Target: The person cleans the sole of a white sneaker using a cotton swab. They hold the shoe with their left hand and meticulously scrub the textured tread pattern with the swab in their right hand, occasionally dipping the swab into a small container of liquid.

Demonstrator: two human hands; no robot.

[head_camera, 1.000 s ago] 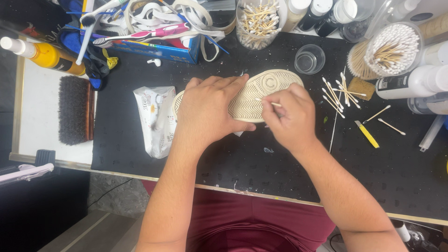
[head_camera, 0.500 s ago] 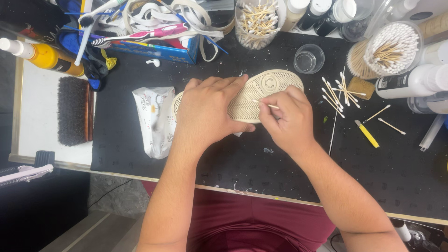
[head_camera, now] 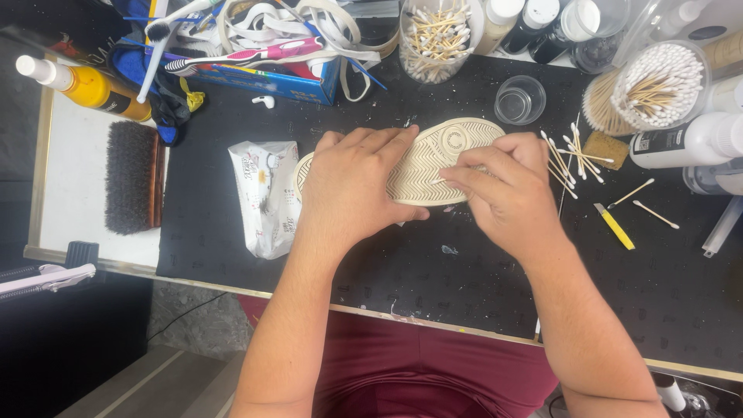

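1. A shoe (head_camera: 433, 159) is laid sole-up on the black mat of the counter (head_camera: 658, 294), near its middle; the sole is cream rubber, moulded in a zigzag tread with a round mark towards the right end.
2. The left hand (head_camera: 352, 186) is pressed flat on the left half of the sole, fingers spread and pointing to the right.
3. The right hand (head_camera: 507, 193) is curled at the right half of the sole, its fingertips pinched on a thin stick whose tip is laid against the tread.
4. A crumpled white packet (head_camera: 267, 197) with small coloured prints is seen just left of the shoe.
5. A yellow bottle (head_camera: 85, 85) with a white cap is laid at the far left, and a dark bristle brush (head_camera: 131, 186) with a wooden back is placed nearer, on a white board.
6. A blue box (head_camera: 263, 81) with a toothbrush across it is placed at the far edge.
7. A clear tub of cotton swabs (head_camera: 658, 85) is stood at the far right, with loose swabs (head_camera: 573, 155) scattered beside it and a white bottle (head_camera: 685, 139) with a dark label nearby.
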